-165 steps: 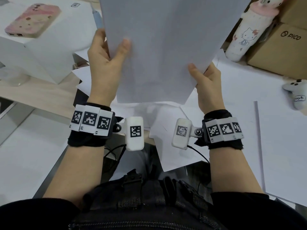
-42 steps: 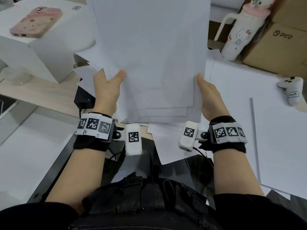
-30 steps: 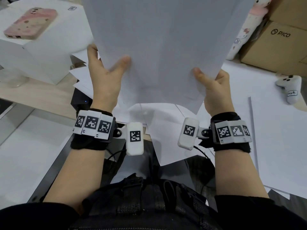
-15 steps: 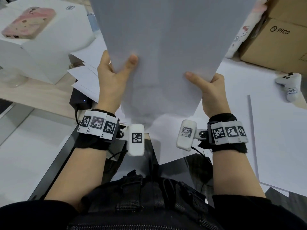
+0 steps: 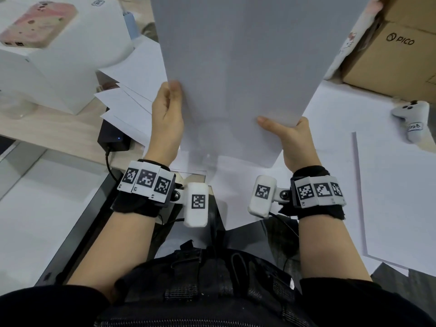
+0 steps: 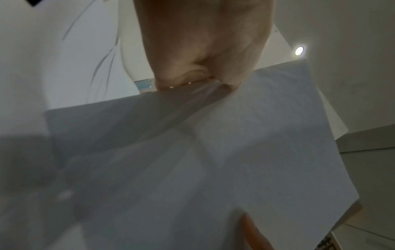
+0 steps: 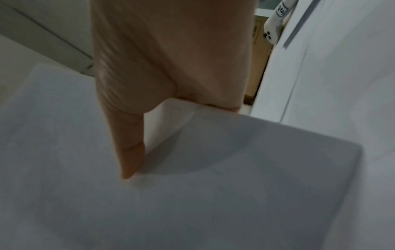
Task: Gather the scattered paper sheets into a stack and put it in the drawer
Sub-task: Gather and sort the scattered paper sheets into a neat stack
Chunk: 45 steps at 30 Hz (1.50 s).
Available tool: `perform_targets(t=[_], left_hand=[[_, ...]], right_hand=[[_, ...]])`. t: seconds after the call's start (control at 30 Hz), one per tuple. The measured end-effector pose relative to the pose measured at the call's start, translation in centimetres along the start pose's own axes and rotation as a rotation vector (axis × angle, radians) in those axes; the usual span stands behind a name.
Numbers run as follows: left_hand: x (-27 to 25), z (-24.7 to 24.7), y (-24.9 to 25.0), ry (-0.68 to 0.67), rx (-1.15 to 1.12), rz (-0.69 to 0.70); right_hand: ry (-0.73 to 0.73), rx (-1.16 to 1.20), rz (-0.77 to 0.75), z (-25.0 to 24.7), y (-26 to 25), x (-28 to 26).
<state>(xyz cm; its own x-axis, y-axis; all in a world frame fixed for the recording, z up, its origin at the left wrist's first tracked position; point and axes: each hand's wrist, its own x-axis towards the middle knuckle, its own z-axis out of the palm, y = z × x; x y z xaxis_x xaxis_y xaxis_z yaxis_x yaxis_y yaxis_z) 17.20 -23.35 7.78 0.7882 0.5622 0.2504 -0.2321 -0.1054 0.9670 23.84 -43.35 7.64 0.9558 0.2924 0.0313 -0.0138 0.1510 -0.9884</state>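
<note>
Loose sheets (image 5: pixel 389 185) still cover the desk (image 5: pixel 47 123). Stack (image 5: pixel 236 79) held upright above it, mid-scene. Left hand (image 5: pixel 166 123) and right hand (image 5: pixel 292 140) pinch its lower side edges, fingers curled behind (thumbs in front). Loosen slightly, tap bottom edge square on desk.

the wooden table (image 5: pixel 54 125) carries loose paper sheets (image 5: pixel 389 185); left of them a white box (image 5: pixel 70 67) and black device (image 5: pixel 113 138), beyond them a cardboard box (image 5: pixel 396 60), on them a white controller (image 5: pixel 411 122).
</note>
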Motion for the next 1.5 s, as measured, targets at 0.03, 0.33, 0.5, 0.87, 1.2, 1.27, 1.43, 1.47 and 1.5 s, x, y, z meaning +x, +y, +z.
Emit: perform_targets(t=[0.03,0.33,0.5,0.87,1.2,1.27,1.43,1.47,1.5], left_hand=[[-0.2,0.1,-0.3,-0.005,0.009,-0.026],[0.0,-0.3,-1.3,0.081,0.047,-0.227],[0.0,-1.1,-4.2,-0.044,0.401,-0.477],[-1.2,1.0,-5.4,-0.011,0.418,-0.526],[-1.6,1.6,-4.9,-0.095,0.464,-0.573],[-1.7,1.7,-4.6,-0.133,0.447,-0.565],[-2.0,1.5,-5.2,-0.199,0.445,-0.543],[-1.9,1.5,-5.3,-0.191,0.441,-0.525],[-1.8,1.6,-5.1,-0.178,0.440,-0.504]], right_hand=[[0.003,-0.011,0.006,0.1,0.3,-0.2],[0.123,-0.069,0.034,-1.3,0.4,0.2],[0.161,-0.265,0.184,-4.0,2.0,0.1],[0.227,-0.473,0.461,-6.4,4.4,-0.3],[0.220,-0.462,0.490,-6.8,4.5,0.0],[0.223,-0.451,0.491,-6.8,4.5,-0.1],[0.234,-0.433,0.492,-6.9,4.5,-0.2],[0.240,-0.424,0.486,-6.9,4.5,-0.3],[0.248,-0.410,0.478,-6.9,4.4,-0.3]])
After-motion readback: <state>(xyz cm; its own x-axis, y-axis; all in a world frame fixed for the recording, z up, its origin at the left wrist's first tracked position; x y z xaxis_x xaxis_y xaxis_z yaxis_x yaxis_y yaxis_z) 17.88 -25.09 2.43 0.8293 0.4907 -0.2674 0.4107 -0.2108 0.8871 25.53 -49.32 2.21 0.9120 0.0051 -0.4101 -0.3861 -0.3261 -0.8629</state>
